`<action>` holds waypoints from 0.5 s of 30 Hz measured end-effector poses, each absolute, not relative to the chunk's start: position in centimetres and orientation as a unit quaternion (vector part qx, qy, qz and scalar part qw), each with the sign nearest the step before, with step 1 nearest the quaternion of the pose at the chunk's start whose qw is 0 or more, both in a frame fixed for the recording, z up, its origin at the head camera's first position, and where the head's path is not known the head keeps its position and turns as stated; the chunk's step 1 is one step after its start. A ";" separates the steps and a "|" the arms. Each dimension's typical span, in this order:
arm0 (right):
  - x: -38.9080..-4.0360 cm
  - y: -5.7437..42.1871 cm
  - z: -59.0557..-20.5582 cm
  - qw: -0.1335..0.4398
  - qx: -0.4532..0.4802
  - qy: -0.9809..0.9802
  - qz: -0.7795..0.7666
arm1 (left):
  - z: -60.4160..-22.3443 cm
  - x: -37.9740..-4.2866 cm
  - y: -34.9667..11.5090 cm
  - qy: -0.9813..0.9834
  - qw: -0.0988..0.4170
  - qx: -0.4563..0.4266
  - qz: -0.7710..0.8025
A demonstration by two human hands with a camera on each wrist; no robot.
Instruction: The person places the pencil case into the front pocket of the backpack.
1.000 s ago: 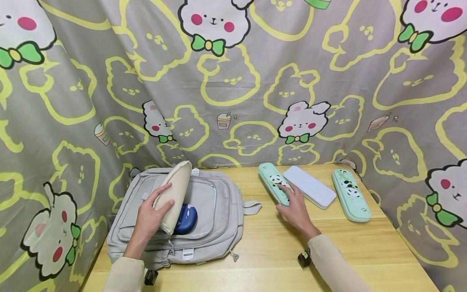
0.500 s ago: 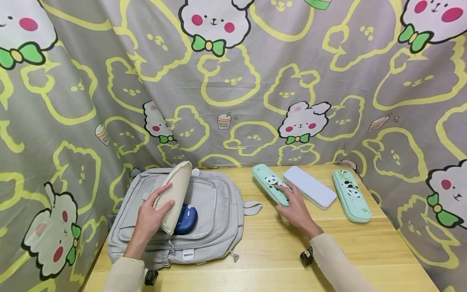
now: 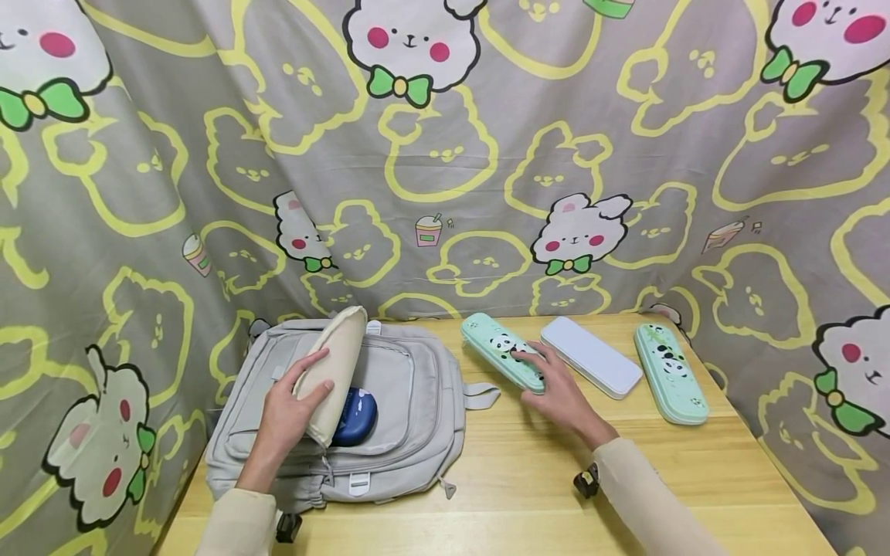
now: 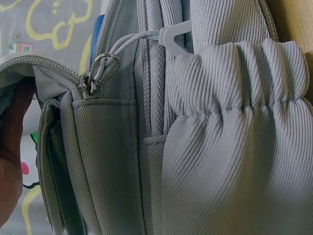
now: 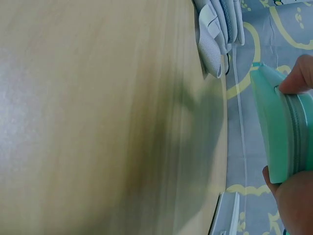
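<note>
A grey backpack (image 3: 434, 417) lies on the table at left, its front pocket unzipped. My left hand (image 3: 287, 405) holds up the pocket's flap (image 3: 342, 351), thumb on the beige lining. Inside the pocket sits a dark blue rounded case (image 3: 358, 421), partly behind the flap. The left wrist view shows the zipper pull (image 4: 93, 81) at the pocket's corner. With thumb and fingers, my right hand (image 3: 562, 392) grips a mint green panda pencil case (image 3: 495, 338) by its near end. In the right wrist view this pencil case (image 5: 273, 129) is tilted above the table, a shadow beneath.
On the wooden table (image 3: 528, 494), a pale lavender pencil case (image 3: 591, 357) lies right of my right hand. A second mint panda pencil case (image 3: 670, 377) is farther right. The backpack's strap loop (image 3: 481, 396) sticks out toward the held case. A patterned curtain (image 3: 445, 170) surrounds the back and sides.
My right hand has carried the mint panda pencil case left toward the backpack, away from the lavender one. The left hand keeps the flap raised in the same place.
</note>
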State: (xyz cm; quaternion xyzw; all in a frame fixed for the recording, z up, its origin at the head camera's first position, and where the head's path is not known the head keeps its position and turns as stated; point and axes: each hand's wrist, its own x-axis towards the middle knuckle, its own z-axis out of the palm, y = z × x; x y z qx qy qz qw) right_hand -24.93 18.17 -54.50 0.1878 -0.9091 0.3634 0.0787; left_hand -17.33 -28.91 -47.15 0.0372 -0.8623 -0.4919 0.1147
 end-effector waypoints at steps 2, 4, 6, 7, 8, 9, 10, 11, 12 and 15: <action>-24.9 18.1 -54.3 0.075 0.197 -0.908 0.361 | -47.2 -17.4 -28.9 -0.862 0.116 0.036 -0.492; -25.0 17.9 -54.1 0.073 0.204 -0.908 0.359 | -47.2 -17.4 -28.9 -0.862 0.116 0.036 -0.492; -25.1 17.8 -54.0 0.072 0.210 -0.907 0.357 | -47.2 -17.4 -28.9 -0.861 0.116 0.035 -0.494; -25.1 17.8 -54.0 0.071 0.211 -0.907 0.358 | -47.2 -17.4 -28.9 -0.861 0.115 0.035 -0.494; -25.1 17.7 -53.9 0.069 0.213 -0.906 0.358 | -47.2 -17.3 -28.9 -0.861 0.115 0.036 -0.495; -25.1 17.7 -53.9 0.068 0.216 -0.906 0.358 | -47.2 -17.3 -28.8 -0.860 0.114 0.036 -0.496; -25.1 17.7 -53.8 0.067 0.219 -0.904 0.360 | -47.2 -17.3 -28.8 -0.860 0.114 0.036 -0.496; -25.2 17.7 -53.8 0.067 0.223 -0.903 0.361 | -47.1 -17.3 -28.8 -0.860 0.114 0.037 -0.496; -25.2 17.6 -53.8 0.066 0.227 -0.901 0.364 | -47.1 -17.3 -28.8 -0.860 0.113 0.038 -0.496; -25.3 17.5 -53.7 0.061 0.240 -0.896 0.369 | -47.1 -17.3 -28.8 -0.861 0.113 0.041 -0.494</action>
